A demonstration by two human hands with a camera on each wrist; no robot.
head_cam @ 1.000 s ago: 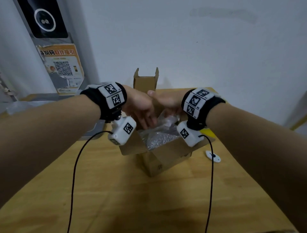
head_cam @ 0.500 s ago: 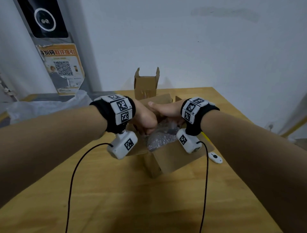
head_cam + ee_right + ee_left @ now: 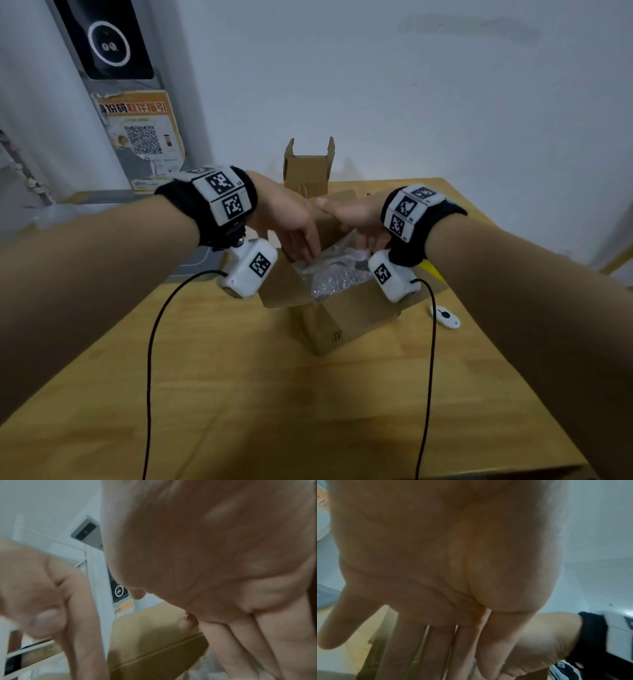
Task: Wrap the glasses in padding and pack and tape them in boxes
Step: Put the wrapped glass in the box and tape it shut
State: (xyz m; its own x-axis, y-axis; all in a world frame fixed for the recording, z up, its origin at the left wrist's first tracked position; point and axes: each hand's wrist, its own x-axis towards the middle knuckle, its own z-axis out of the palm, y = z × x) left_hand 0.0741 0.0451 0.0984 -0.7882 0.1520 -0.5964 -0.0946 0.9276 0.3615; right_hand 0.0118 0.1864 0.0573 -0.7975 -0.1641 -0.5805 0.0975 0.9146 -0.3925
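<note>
Left hand point(image 3: 287, 222): fingers straight and together, pointing down into the open box point(image 3: 346, 308); grip wide, holding nothing; the left wrist view shows a flat palm point(image 3: 447, 555). Fingertips reach the padding at the box's left inner side; contact cannot be told.

Right hand point(image 3: 359, 219): fingers extended downward into the far right of the box, thumb lying level toward the left hand; grip loose, around nothing that can be seen. Fingertips hidden behind the wrist camera.

Bubble-wrap bundle point(image 3: 335, 274): clear padding, crumpled, lying inside the box between the two hands. The glasses themselves cannot be made out through it.

Box: brown cardboard, flaps open and spread outward, standing at the centre of the wooden counter point(image 3: 308, 411), one corner toward the near edge.

Second cardboard box point(image 3: 308, 168): smaller, open, upright, at the far edge by the wall.

Small white device point(image 3: 444, 316): on the counter, just right of the box.

Clear plastic sheet point(image 3: 68, 212): far left.
</note>
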